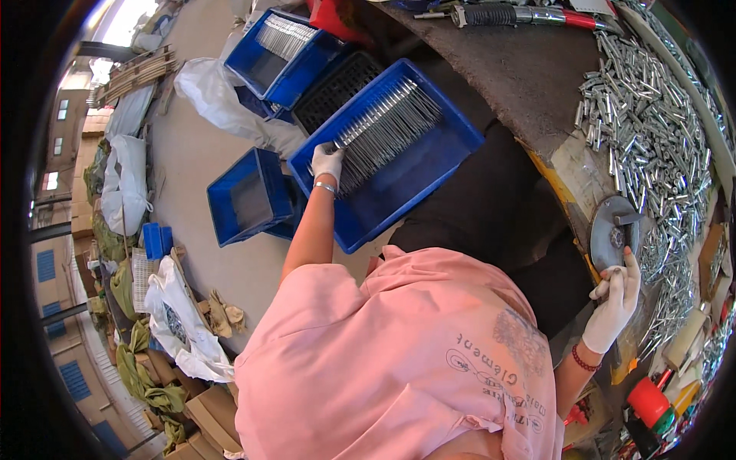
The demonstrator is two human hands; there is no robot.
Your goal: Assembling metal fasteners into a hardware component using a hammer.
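My left hand (328, 162), in a white glove, is at the left end of a row of slim metal rods (391, 130) in a large blue crate (452, 165). Its fingers curl over the endmost rod and look closed on it, though the grip is partly hidden. My right hand (616, 303) wears a white glove with bare fingertips. Its index finger stretches toward the upright post of a round metal fixture (611, 239) at the bench edge. The other fingers bend loosely, and I see nothing held between them.
Loose metal sleeves (640, 123) heap on the workbench (521, 65) at the right, with a power tool (529, 15) at its far edge. A smaller blue bin (249, 195), another blue crate with rods (280, 50) and a black crate (333, 92) stand beside the large crate. White sacks (180, 307) lie left.
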